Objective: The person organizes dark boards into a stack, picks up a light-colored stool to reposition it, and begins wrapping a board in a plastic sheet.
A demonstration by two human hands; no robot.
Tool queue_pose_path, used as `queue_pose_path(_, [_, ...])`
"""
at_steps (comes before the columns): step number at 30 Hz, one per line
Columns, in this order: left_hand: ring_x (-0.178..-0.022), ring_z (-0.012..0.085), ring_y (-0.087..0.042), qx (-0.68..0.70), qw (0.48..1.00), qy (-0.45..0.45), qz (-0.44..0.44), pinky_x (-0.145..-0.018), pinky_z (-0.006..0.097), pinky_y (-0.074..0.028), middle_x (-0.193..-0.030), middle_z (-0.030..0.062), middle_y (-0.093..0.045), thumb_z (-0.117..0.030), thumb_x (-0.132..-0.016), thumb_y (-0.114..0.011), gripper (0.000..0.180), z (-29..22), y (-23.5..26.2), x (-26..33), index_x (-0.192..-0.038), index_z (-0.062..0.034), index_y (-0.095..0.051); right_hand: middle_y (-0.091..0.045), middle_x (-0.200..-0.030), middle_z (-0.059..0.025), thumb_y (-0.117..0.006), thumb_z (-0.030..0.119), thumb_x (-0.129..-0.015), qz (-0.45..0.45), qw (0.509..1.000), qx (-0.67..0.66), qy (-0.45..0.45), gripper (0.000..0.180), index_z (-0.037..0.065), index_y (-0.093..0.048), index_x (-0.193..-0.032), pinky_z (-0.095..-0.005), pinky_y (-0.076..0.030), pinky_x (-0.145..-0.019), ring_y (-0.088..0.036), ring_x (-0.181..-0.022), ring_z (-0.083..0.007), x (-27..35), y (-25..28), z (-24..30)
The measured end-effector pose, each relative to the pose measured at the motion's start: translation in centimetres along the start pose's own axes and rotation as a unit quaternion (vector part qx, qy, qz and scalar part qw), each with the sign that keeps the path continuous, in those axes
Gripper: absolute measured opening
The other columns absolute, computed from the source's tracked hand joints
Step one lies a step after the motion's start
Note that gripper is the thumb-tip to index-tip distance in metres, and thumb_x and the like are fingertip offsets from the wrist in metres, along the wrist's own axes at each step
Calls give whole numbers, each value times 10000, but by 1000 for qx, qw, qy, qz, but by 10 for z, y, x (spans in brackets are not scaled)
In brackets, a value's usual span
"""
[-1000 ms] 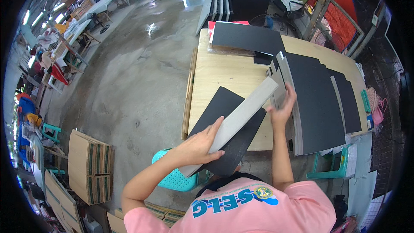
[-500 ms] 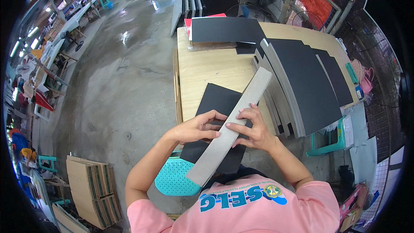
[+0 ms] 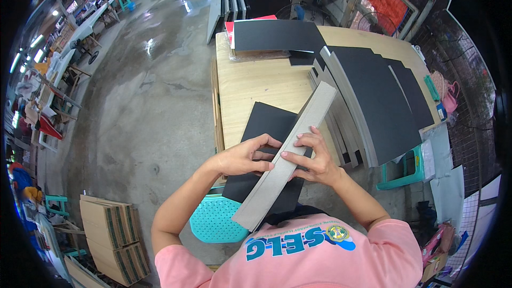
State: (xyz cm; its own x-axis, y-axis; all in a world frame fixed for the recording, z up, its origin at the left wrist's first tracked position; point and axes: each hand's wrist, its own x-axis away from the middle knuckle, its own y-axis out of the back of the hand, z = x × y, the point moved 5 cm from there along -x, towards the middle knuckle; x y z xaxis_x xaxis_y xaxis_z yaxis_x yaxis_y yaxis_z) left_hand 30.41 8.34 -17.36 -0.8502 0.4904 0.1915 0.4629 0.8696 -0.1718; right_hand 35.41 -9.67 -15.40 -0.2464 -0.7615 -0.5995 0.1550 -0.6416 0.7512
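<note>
I hold a thick stack of grey boards point(image 3: 290, 152) on edge, slanting from my chest up toward the table's middle. My left hand point(image 3: 246, 156) grips the stack's left face. My right hand point(image 3: 314, 157) presses its right face, fingers spread. Beneath the stack a black sheet point(image 3: 265, 125) lies flat on the wooden table point(image 3: 250, 82). To the right, fanned piles of black-faced boards point(image 3: 373, 98) lean in a row beside my right hand.
Another black sheet pile point(image 3: 274, 34) with a red edge sits at the table's far end. A teal stool point(image 3: 216, 221) stands under me; another stool point(image 3: 408, 168) is at right. Cardboard bundles point(image 3: 112, 234) lie on the wet concrete floor at lower left.
My right hand came off the fanned piles and joined the left on the grey stack, which swung closer to my body. The view has shifted slightly.
</note>
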Motion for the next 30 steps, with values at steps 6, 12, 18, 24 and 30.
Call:
queue_pose_path(6, [-1296,296,-425,-22,995,-50,-81,-1021,384,-409,-1363,204,-397,-27,-833,-585,516,-22,-4,6,-1319,-43,-410,-526,-1152,-66,-775,411,-609,-6,1000,-3,5,568,243,-670,-1142,-555,-344,-1031,-514,-1096,-272,1,2,-1])
queue_pose_path(12, [-1274,453,-407,-399,903,-53,-154,-1031,425,-367,-1362,406,-330,-177,-851,-550,262,-31,-10,16,-1019,-22,-679,-581,-1176,-27,-759,429,-625,-10,1000,9,10,541,231,-671,-1121,-525,-337,-1042,-525,-1086,-265,2,1,-1])
queue_pose_path(18, [-1291,481,-369,-388,910,-48,-140,-1057,404,-334,-1399,437,-215,-328,-840,-620,340,-26,-12,14,-941,-20,-723,-576,-1172,-34,-756,434,-617,-22,1000,7,18,530,225,-675,-1097,-527,-347,-1035,-529,-1081,-263,2,2,0])
queue_pose_path(24, [-1264,446,-429,-407,901,-42,-140,-1038,374,-351,-1455,368,-207,-307,-832,-643,316,-26,-11,13,-938,-18,-718,-576,-1157,-43,-768,421,-604,-27,1000,-2,10,529,229,-684,-1089,-524,-344,-1041,-528,-1086,-267,4,3,-1])
queue_pose_path(30, [-1275,472,-398,-394,909,-29,-135,-1044,396,-349,-1418,409,-222,-286,-807,-640,320,-27,-11,13,-928,0,-717,-572,-1159,-53,-780,409,-598,-36,999,-10,16,538,227,-684,-1095,-523,-339,-1045,-530,-1092,-271,3,2,-1])
